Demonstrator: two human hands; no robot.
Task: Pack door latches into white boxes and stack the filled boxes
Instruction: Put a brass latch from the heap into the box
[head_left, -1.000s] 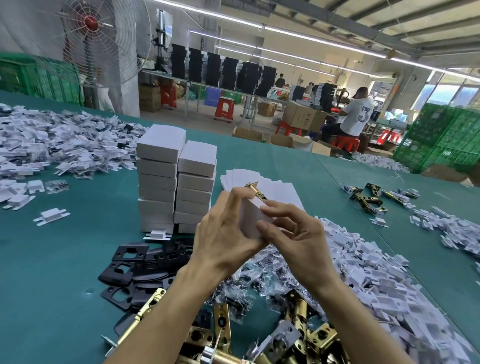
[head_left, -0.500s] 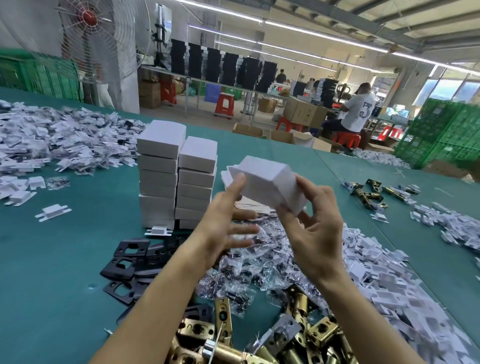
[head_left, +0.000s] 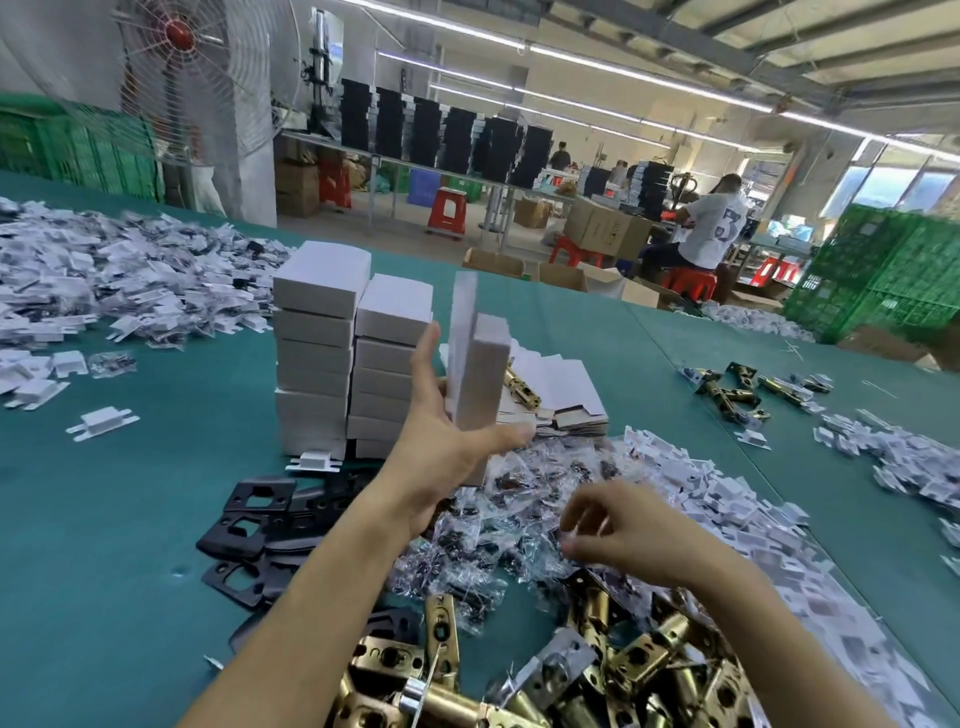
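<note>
Left hand (head_left: 436, 457): gripping upright white box (head_left: 485, 379) beside stacked boxes (head_left: 317, 358).
Right hand (head_left: 628, 530): hovering above clear bags (head_left: 493, 525), fingers curled, grasp too blurred to tell.

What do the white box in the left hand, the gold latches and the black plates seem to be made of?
White box: thin matte cardboard, likely; folded edges show.
Latches: metal with shiny brass-coloured finish; they reflect light.
Black plates: probably metal, matte black coating; flat stamped cut-outs.
</note>
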